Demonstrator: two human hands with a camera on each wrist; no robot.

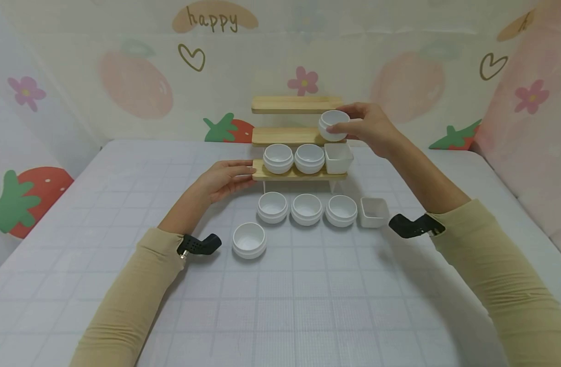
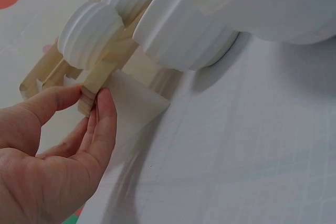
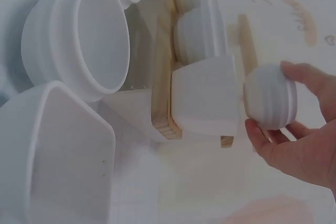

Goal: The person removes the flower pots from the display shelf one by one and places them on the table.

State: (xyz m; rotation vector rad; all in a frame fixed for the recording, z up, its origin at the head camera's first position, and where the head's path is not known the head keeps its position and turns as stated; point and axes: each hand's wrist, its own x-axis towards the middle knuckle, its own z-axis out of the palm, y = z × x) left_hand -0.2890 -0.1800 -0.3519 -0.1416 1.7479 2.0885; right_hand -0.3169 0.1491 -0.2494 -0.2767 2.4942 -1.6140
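Note:
My right hand grips a round white bowl between thumb and fingers, at the right end of the middle wooden tier. In the right wrist view the held bowl is tilted on its side; whether it touches the tier I cannot tell. My left hand pinches the left end of the lowest tier, thumb above and fingers beneath in the left wrist view. On that tier stand two round white bowls and, at its right end, a square white bowl.
In front of the stand, a row on the table holds three round white bowls and a square one. Another round bowl sits nearer, at front left. The top tier is below a patterned backdrop.

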